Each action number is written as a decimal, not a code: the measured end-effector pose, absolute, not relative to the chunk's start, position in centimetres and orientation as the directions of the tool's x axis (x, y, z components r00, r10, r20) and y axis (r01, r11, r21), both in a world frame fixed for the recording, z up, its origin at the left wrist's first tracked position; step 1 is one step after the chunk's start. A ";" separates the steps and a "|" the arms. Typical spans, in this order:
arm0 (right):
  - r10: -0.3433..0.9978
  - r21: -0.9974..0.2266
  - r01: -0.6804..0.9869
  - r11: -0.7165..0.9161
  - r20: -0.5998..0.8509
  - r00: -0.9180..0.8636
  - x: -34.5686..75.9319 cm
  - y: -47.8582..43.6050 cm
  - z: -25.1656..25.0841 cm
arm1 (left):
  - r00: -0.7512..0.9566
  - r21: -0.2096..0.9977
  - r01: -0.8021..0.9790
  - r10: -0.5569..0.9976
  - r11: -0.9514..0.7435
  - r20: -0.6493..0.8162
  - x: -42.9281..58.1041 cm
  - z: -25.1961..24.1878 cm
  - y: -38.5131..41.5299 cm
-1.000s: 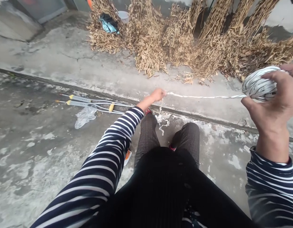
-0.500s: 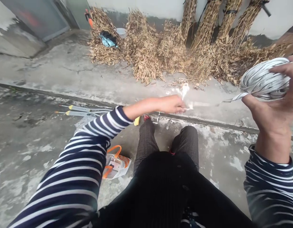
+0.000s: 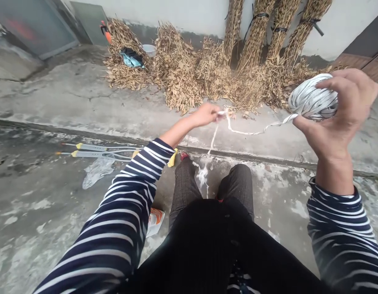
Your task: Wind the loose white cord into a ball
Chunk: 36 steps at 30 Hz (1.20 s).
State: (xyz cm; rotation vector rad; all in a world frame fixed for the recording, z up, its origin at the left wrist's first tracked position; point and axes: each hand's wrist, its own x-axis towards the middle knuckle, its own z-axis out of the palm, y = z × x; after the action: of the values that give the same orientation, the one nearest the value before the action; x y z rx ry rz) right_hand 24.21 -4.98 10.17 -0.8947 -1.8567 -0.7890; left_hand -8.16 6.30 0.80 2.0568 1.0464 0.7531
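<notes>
A ball of white cord with dark flecks (image 3: 313,98) is gripped in my right hand (image 3: 342,110), fingers on top and thumb beneath. From the ball a slack strand (image 3: 250,133) sags across to my left hand (image 3: 209,114), whose fingers are pinched on the cord. Below my left hand a loose end (image 3: 214,139) hangs down toward the ground. Between my legs lies more white cord (image 3: 203,175), blurred in part.
Dried plant stalks (image 3: 183,69) are heaped along the wall, with tied bundles (image 3: 256,32) leaning behind. Left on the concrete are a pair of crutches (image 3: 91,150), a clear plastic bag (image 3: 98,171) and an orange-and-white bag (image 3: 155,220). A shallow ledge (image 3: 268,160) crosses ahead.
My left hand has moved up and left, and the strand to the ball now hangs slack. In the picture, the right hand and ball sit farther left.
</notes>
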 end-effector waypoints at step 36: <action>0.675 -0.037 0.864 0.501 0.642 -0.364 20.5 -4.7 5.1 | 0.410 0.979 -0.201 0.910 0.020 0.066 1.0 -5.3 -3.2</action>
State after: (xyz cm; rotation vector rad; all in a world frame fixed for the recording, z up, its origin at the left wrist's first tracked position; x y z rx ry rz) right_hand 20.47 -4.73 5.15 -1.2565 -2.1481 -0.4118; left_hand 0.99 -3.24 -5.35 1.2503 0.7389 0.9963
